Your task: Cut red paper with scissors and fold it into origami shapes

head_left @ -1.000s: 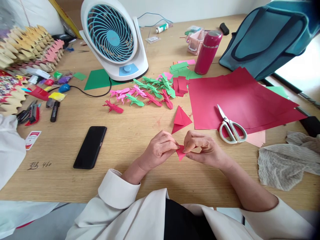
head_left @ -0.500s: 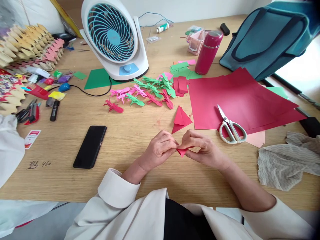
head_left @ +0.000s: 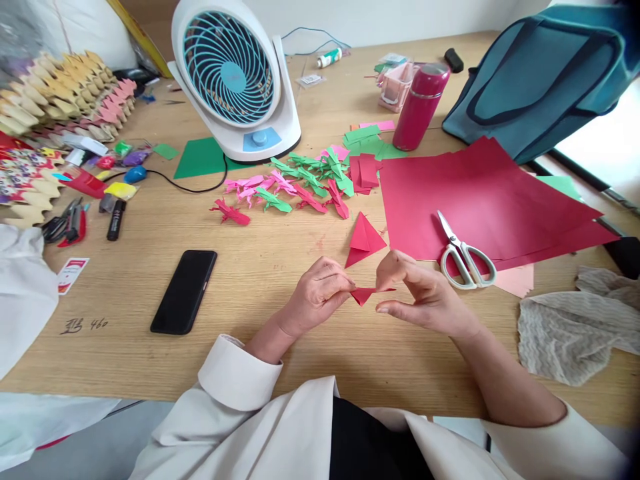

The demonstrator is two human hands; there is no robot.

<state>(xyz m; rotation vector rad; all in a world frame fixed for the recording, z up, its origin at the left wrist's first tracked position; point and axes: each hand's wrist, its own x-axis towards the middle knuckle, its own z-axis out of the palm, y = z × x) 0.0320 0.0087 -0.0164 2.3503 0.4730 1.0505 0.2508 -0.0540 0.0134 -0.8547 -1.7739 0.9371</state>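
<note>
Half a second ago the person's two hands met over the small red paper; now the right hand has slid a little to the right and its thumb has dropped away from the forefinger, leaving a clear gap. Its fingertips are at the paper's right part, though whether they press on it cannot be told. The left hand stays pinched on the paper's left end, thumb against fingers.

The small red paper is held above the near middle of the table, between the hands. Its long axis runs left to right: a thin point sticks out to the right past the right fingertips, while a short triangular flap points toward the near side. In the earlier frame the right fingers hid more of that right part.

Just beyond the hands lies a larger folded red triangle, unmoved on the table, its peak pointing far. The scissors also rest where they were, right of the hands, blades pointing far and slightly left, partly on the big red sheets. Left and far of the triangle, finished paper figures in pink, green and red lie in a loose cluster.
</note>
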